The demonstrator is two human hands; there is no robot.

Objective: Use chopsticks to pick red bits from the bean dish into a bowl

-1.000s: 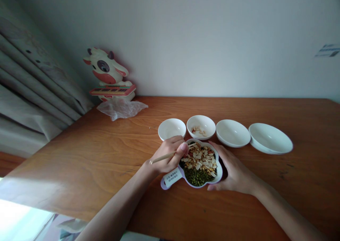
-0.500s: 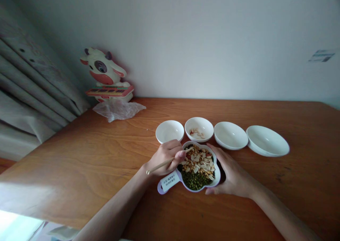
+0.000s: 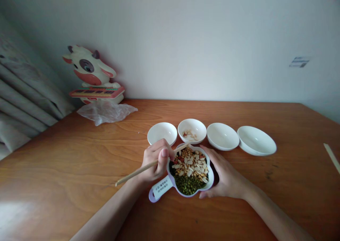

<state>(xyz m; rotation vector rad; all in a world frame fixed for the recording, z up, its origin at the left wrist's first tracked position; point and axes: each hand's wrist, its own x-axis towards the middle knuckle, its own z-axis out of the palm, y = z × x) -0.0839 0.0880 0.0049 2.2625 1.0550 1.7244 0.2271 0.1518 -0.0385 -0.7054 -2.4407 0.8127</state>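
My left hand [image 3: 157,160] is closed round wooden chopsticks [image 3: 135,172], whose thin tips reach over the far rim of a lilac-and-white handled bowl [image 3: 173,181]. Inside that bowl lie pale peanut halves [image 3: 198,161], yellow beans [image 3: 191,151], some reddish pieces [image 3: 181,160] and green beans [image 3: 189,185]; some dark contents show at the left edge. My right hand [image 3: 225,177] curves round the bowl's right side, thumb at the near edge and fingers at the far one. The bowl's labelled handle [image 3: 161,189] points to the near left.
Several white bowls stand in a row behind: the leftmost [image 3: 162,132], one with a few nut pieces [image 3: 191,127], then two more [image 3: 223,135] [image 3: 256,140]. A cow toy keyboard [image 3: 92,76] and clear plastic bag [image 3: 107,112] sit back left. A pale stick [image 3: 332,158] lies far right.
The view has shifted to the right, so everything sits further left. The chopsticks now lie at a different angle, their tips raised toward the far rim of the handled bowl. My right hand keeps its hold.
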